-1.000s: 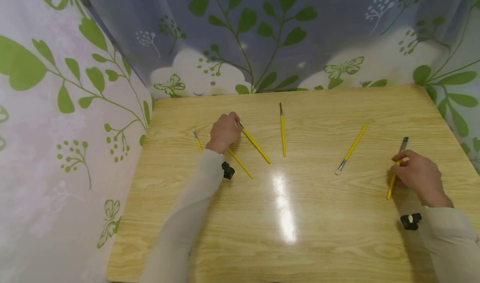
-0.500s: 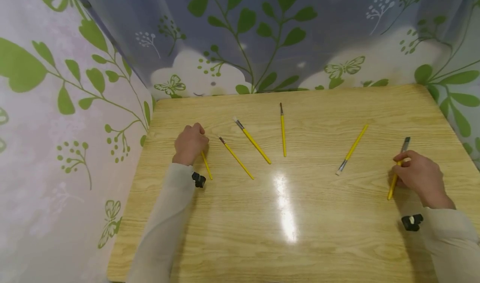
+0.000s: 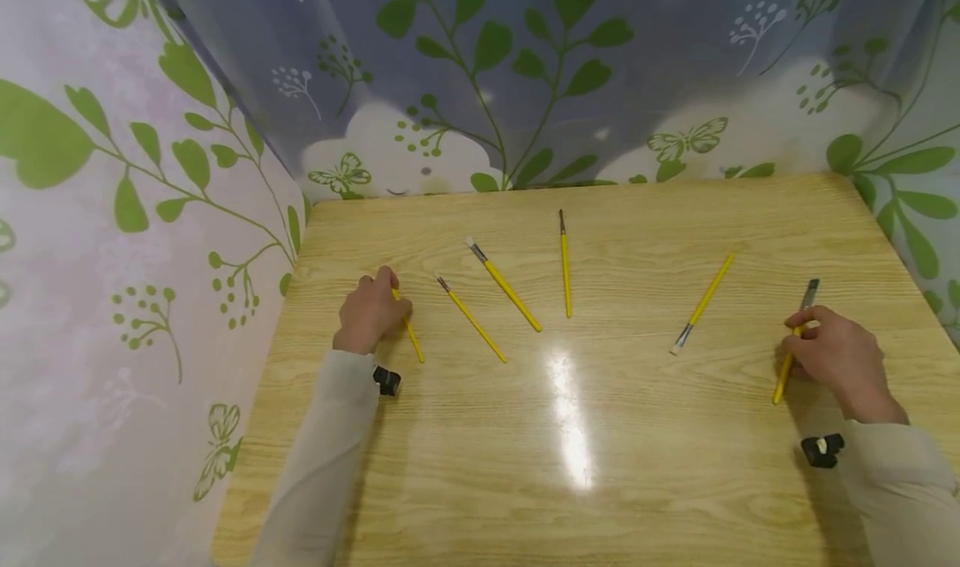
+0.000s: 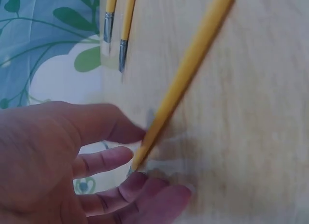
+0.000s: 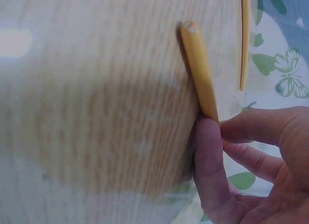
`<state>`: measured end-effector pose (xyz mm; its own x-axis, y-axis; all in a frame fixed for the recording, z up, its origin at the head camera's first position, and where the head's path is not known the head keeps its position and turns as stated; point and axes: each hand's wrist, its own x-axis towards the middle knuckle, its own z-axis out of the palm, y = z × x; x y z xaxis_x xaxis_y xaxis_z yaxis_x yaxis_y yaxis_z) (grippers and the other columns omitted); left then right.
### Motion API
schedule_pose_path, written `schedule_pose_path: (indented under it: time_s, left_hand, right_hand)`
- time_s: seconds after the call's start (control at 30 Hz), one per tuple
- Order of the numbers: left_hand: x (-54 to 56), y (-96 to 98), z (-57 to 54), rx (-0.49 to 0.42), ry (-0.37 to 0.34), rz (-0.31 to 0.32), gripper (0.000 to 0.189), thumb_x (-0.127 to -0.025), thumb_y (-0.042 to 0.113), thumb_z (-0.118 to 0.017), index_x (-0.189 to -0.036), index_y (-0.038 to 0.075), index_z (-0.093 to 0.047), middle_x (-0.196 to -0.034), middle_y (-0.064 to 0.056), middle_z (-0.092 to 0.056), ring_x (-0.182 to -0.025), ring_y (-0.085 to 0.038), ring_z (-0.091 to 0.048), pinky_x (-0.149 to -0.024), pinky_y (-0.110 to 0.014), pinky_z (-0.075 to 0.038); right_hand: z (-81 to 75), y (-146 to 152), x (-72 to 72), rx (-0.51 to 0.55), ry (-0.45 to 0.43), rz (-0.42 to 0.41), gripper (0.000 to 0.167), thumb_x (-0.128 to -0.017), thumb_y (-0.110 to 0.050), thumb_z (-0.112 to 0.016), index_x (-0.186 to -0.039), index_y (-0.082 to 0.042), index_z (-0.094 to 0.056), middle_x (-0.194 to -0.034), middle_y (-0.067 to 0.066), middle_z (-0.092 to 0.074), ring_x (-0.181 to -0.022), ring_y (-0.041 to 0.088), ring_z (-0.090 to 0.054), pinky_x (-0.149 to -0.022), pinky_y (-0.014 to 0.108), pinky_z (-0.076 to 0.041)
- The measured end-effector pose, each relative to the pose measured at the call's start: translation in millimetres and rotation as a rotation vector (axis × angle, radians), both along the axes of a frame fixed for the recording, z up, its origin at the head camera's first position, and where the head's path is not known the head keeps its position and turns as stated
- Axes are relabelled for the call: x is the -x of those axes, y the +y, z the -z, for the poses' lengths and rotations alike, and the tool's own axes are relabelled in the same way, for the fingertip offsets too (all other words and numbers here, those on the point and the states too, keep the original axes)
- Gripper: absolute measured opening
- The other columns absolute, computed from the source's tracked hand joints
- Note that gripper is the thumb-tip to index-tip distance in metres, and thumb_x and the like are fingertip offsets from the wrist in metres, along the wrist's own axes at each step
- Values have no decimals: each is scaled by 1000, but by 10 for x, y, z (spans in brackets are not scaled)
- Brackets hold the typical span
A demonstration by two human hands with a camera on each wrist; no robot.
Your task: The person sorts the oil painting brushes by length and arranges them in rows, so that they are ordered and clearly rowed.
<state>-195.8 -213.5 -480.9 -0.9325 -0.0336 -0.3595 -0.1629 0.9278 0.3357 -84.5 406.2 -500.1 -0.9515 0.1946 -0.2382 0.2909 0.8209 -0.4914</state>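
At the left of the table, my left hand has thumb and fingers around the upper part of a thin yellow paintbrush. Its bristle end is hidden by the hand. In the left wrist view the thumb lies along one side of the yellow handle, fingertips on the other. Over at the right, my right hand pinches a wider yellow paintbrush at mid-handle, its dark flat bristles pointing to the back. The right wrist view shows the rounded handle end sticking out beyond thumb and finger.
Between the hands several more brushes lie spread on the wooden table: a thin one, a pale-tipped one, a dark-tipped one, and one with bristles toward me. Leaf-patterned fabric stands behind the table.
My left hand has moved left from beside the pale-tipped brush to the leftmost brush, then slightly toward me along it. My right hand has stayed on its brush.
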Motion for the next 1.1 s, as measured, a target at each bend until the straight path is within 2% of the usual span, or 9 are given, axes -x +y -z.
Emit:
schedule_pose_path:
  time_s: [0.23,0.37,0.57,0.67,0.8,0.93,1.1]
  left_hand:
    - [-39,26,70,16,39,2,29,-103,13,-52,-131,6,-54,-126,-25,-59,-95,-44,-60,-83,-56,-53]
    - [-40,48,91,43,56,12,24,-105,12,-51,-127,6,-56,-125,-25,-59,-97,-45,-61,-86,-58,-54]
    - [1,16,127,18,112,12,21,-102,13,-54,-123,9,-57,-115,-21,-62,-85,-37,-59,-76,-52,-51]
    - [68,6,126,-38,139,14,24,-102,16,-56,-126,11,-57,-111,-17,-63,-77,-32,-55,-69,-45,-46]
    - [214,25,91,-77,154,38,27,-103,17,-58,-129,10,-58,-108,-17,-64,-72,-28,-52,-64,-41,-42]
    - [372,47,69,-56,150,55,27,-104,18,-60,-129,9,-59,-112,-19,-66,-75,-30,-54,-67,-42,-45]
    - [529,9,32,-27,113,56,31,-106,20,-57,-134,7,-57,-120,-21,-68,-82,-35,-58,-76,-49,-50]
  right_hand:
    - [-23,-16,0,-12,-9,3,37,-102,-13,-63,-131,11,-59,-118,40,-67,-62,15,-73,-62,25,-47]
    - [-22,-23,-7,-5,-9,5,37,-103,-12,-62,-131,12,-59,-118,41,-66,-62,17,-74,-60,25,-49]
    - [-12,-18,-9,9,-6,6,38,-103,-13,-61,-132,11,-59,-118,41,-66,-62,17,-75,-58,27,-52]
    - [-12,-10,-26,42,-4,11,39,-103,-13,-60,-133,12,-58,-121,43,-64,-64,18,-75,-56,29,-57]
    - [-9,-8,-56,88,2,25,40,-103,-12,-58,-135,12,-57,-123,44,-62,-66,15,-73,-56,30,-61]
    - [-4,-10,-63,94,4,23,40,-103,-12,-57,-135,12,-58,-125,44,-62,-67,13,-73,-57,30,-62]
    - [-4,-14,-42,62,-5,5,39,-103,-12,-58,-134,11,-58,-124,43,-63,-67,20,-75,-57,30,-59]
